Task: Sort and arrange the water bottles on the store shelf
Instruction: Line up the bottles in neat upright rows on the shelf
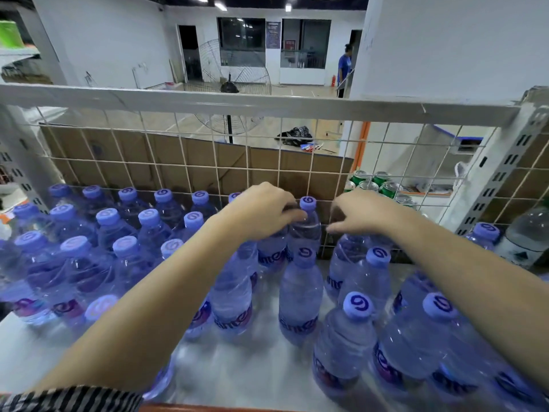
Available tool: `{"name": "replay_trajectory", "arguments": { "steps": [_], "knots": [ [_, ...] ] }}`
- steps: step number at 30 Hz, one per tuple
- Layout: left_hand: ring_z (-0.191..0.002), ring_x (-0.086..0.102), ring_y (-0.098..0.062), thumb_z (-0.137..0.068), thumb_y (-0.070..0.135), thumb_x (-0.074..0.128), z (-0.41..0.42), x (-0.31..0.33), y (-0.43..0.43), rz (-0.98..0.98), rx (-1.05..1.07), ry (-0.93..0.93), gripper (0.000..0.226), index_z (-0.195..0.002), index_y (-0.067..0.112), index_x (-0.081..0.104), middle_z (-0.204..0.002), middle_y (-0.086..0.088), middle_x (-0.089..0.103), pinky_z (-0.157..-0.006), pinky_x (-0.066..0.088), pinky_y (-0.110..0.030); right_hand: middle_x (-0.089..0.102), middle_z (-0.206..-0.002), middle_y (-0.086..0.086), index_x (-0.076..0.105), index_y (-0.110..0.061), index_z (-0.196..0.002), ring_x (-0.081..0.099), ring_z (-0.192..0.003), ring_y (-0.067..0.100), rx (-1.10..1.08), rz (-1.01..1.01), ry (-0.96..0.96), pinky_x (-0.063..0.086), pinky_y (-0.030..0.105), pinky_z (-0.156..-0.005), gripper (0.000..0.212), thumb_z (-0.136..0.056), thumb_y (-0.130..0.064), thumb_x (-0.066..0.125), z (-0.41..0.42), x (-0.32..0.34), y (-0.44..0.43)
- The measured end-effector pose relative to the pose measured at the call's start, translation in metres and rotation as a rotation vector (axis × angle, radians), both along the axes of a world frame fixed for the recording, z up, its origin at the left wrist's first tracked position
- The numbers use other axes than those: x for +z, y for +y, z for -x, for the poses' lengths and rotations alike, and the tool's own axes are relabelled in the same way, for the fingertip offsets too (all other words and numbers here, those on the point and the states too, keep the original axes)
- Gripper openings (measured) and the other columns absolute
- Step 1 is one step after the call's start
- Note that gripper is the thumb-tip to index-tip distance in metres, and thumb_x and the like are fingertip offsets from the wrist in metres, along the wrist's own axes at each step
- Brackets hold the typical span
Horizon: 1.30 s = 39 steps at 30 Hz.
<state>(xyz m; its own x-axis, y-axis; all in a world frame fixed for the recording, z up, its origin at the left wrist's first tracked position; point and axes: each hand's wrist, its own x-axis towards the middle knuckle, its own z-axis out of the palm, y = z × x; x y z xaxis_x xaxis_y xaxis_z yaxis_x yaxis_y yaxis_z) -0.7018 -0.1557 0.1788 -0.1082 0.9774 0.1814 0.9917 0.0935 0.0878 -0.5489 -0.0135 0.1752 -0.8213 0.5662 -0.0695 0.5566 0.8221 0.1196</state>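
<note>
Head camera looked down on a steel store shelf (261, 370) backed by a white wire mesh (208, 162), with brown cardboard (142, 156) standing behind the mesh. On the left of the shelf, blue-capped water bottles (107, 233) stood upright in tight rows, reaching back to the mesh. To the right they stood more loosely, with gaps of bare shelf between them, among them a front bottle (344, 346) and its neighbour (416, 343) near the shelf edge. Both bare forearms reached in from below toward the back row. The left hand (264, 211) was curled, its grip pinching the neck of the rear bottle (306, 230) just under the cap; that bottle stood upright against the mesh. The left palm also covered the top of the bottle beside it. The right hand (367, 212) hung just to the right, fingers (337, 227) drooping over another back-row bottle (346, 257) whose cap was hidden beneath it — whether that grip was closed on anything could not be told. A striped sleeve (74, 396) showed at the lower left. Green cans (371, 182) sat behind the mesh at the right, and a larger clear bottle (525, 233) stood at the far right. Beyond, a standing fan (234, 72) and a person in blue (344, 66) were in the room.
</note>
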Motion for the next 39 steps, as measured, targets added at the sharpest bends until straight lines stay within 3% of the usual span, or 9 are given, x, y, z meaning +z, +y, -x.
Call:
{"name": "replay_trajectory", "arguments": {
  "steps": [3, 7, 10, 13, 20, 24, 27, 33, 39],
  "knots": [
    [-0.079, 0.062, -0.018, -0.084, 0.063, 0.056, -0.024, -0.003, -0.024, 0.129, -0.203, -0.088, 0.049, -0.109, 0.023, 0.069, -0.084, 0.000, 0.070, -0.075, 0.049, -0.035, 0.056, -0.066, 0.006, 0.064, -0.006, -0.078, 0.052, -0.063, 0.025, -0.061, -0.023, -0.119, 0.037, 0.028, -0.052, 0.038, -0.079, -0.044, 0.068, -0.017, 0.003, -0.004],
    [-0.068, 0.051, -0.018, -0.076, 0.058, 0.069, -0.032, -0.010, -0.028, 0.134, -0.241, 0.083, 0.049, -0.104, 0.018, 0.066, -0.069, 0.001, 0.057, -0.061, 0.040, -0.033, 0.046, -0.048, 0.005, 0.048, -0.009, -0.056, 0.041, -0.048, 0.023, -0.051, 0.036, 0.029, 0.029, 0.026, -0.046, 0.037, -0.070, -0.032, 0.073, -0.020, 0.003, -0.001],
    [-0.067, 0.050, -0.021, -0.077, 0.055, 0.069, -0.019, -0.004, -0.023, 0.166, -0.246, 0.120, 0.045, -0.089, 0.011, 0.064, -0.067, -0.003, 0.056, -0.061, 0.041, -0.035, 0.043, -0.045, 0.003, 0.044, -0.010, -0.052, 0.040, -0.043, 0.019, 0.016, 0.041, 0.081, 0.027, 0.025, -0.043, 0.041, -0.070, -0.033, 0.073, -0.015, 0.006, -0.007],
    [-0.070, 0.054, -0.025, -0.076, 0.054, 0.070, 0.000, 0.001, -0.020, 0.184, -0.196, 0.131, 0.047, -0.088, 0.009, 0.066, -0.069, -0.010, 0.059, -0.063, 0.040, -0.036, 0.041, -0.047, 0.005, 0.045, -0.010, -0.055, 0.037, -0.047, 0.021, 0.067, 0.058, 0.105, 0.027, 0.027, -0.045, 0.040, -0.072, -0.033, 0.073, -0.005, 0.010, -0.018],
    [-0.060, 0.043, -0.016, -0.076, 0.050, 0.073, 0.024, 0.003, -0.005, 0.180, -0.146, 0.088, 0.038, -0.084, 0.013, 0.064, -0.060, 0.006, 0.042, -0.054, 0.030, -0.030, 0.032, -0.044, 0.000, 0.037, -0.014, -0.050, 0.032, -0.045, 0.019, 0.139, 0.067, 0.100, 0.026, 0.030, -0.046, 0.042, -0.070, -0.027, 0.071, 0.020, 0.004, -0.034],
    [-0.070, 0.050, -0.018, -0.075, 0.050, 0.074, 0.026, -0.001, 0.003, 0.152, -0.167, 0.071, 0.041, -0.094, 0.014, 0.071, -0.063, 0.010, 0.044, -0.060, 0.035, -0.028, 0.047, -0.055, 0.010, 0.062, -0.005, -0.070, 0.039, -0.054, 0.021, 0.154, 0.078, 0.085, 0.030, 0.032, -0.052, 0.028, -0.071, -0.030, 0.073, 0.016, 0.006, -0.028],
    [-0.071, 0.053, -0.024, -0.075, 0.051, 0.074, 0.031, -0.003, 0.006, 0.134, -0.158, 0.077, 0.043, -0.090, 0.011, 0.069, -0.064, 0.005, 0.048, -0.062, 0.041, -0.033, 0.064, -0.077, 0.016, 0.068, -0.004, -0.097, 0.055, -0.069, 0.028, 0.175, 0.091, 0.069, 0.038, 0.033, -0.058, 0.039, -0.074, -0.034, 0.076, 0.012, 0.009, -0.026],
    [-0.068, 0.050, -0.023, -0.077, 0.048, 0.073, 0.028, -0.005, 0.006, 0.116, -0.157, 0.103, 0.039, -0.089, 0.012, 0.069, -0.061, 0.007, 0.044, -0.059, 0.036, -0.031, 0.066, -0.086, 0.013, 0.067, -0.011, -0.102, 0.059, -0.080, 0.028, 0.178, 0.089, 0.089, 0.043, 0.037, -0.063, 0.036, -0.075, -0.033, 0.076, 0.011, 0.006, -0.025],
    [-0.076, 0.058, -0.031, -0.079, 0.045, 0.071, 0.017, -0.008, 0.009, 0.174, -0.043, 0.181, 0.039, -0.090, 0.009, 0.064, -0.080, -0.009, 0.056, -0.059, 0.038, -0.031, 0.067, -0.094, 0.008, 0.064, -0.011, -0.106, 0.060, -0.087, 0.025, 0.056, 0.122, 0.189, 0.051, 0.038, -0.075, 0.040, -0.078, -0.037, 0.074, -0.006, -0.001, -0.033]
  ]
}}
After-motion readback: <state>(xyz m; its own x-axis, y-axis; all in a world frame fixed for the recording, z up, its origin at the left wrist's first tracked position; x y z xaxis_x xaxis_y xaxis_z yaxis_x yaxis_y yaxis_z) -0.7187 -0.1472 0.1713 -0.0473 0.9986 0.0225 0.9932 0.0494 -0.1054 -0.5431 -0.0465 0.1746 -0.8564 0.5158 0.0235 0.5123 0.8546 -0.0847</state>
